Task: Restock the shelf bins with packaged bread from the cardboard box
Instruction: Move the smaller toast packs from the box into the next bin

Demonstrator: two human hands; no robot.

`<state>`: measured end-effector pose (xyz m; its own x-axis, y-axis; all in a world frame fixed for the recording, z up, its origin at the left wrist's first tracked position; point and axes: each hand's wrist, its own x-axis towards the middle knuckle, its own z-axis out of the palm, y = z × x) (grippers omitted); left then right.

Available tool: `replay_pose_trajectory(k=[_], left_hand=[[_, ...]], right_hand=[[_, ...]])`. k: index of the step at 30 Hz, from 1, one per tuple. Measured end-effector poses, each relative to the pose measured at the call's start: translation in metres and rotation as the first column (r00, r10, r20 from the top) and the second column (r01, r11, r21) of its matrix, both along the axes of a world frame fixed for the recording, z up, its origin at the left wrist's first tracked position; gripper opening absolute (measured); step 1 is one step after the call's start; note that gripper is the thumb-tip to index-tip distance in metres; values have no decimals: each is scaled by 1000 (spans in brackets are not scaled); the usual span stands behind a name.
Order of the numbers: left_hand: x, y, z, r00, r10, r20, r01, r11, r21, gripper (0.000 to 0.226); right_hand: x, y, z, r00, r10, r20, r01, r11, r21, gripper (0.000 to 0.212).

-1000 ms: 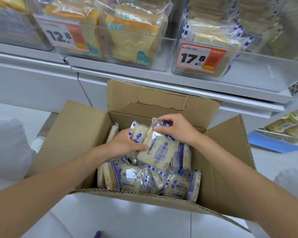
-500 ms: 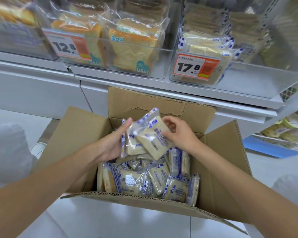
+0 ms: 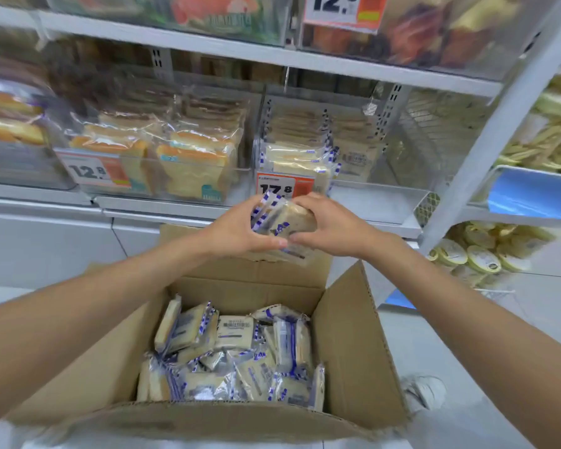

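Both hands are up and pressed together. The left hand [image 3: 237, 231] and the right hand [image 3: 331, 228] grip a small bundle of bread packets [image 3: 285, 218] between them, fingers curled over the top and thumbs meeting underneath. The bundle, in clear wrap with blue-checked edges, hangs above the far flap of the cardboard box [image 3: 347, 335]. It sits right in front of the 17.8 price tag [image 3: 282, 186] and hides the tag's lower edge.

Just behind that tag is the clear bin [image 3: 379, 189], with matching blue-edged stock [image 3: 298, 163] stacked at its front. The bin's front wall and the tag stand between the bundle and that stack. To the left, a neighbouring bin [image 3: 240, 176] with a 12.8 tag [image 3: 98, 171] holds toast loaves [image 3: 195, 170]. An upper shelf [image 3: 227, 48] runs across above.

A white upright post [image 3: 486, 150] rises on the right, with round tubs [image 3: 476, 257] low beyond it. Below, the box stands open with loose packets [image 3: 237, 358] heaped inside. A white shoe [image 3: 425, 390] is beside its right wall.

Half a second ago the hands were low at the box mouth, just lifting the bundle. Now they are clear of the box at shelf level. The view has tilted up too, bringing the upper shelf in.
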<state>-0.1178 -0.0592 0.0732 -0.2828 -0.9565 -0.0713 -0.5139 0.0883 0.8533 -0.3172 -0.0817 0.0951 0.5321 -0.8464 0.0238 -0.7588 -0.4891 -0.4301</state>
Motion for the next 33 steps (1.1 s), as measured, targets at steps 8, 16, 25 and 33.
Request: replay_pose_trajectory(k=[8,16,25,33], left_hand=[[-45,-107,71,940,70,334,105,871,-479,62],[-54,-166,14,634,73,770,331,874,-355,68],[-54,-166,6,655,154,740,345,810,-474,77],[-56,-162,8,679,175,713,314,808,-498,74]], right_hand=[[-114,-65,109,983,-179,-35,138,855,-499,33],[-116,-151,44,837,-316,-447,207,939,-276,51],[-107,-191,8,826,-251,-504,135,958,-255,87],[-125,-184,8,814,-350,-463,222,925,-309,107]])
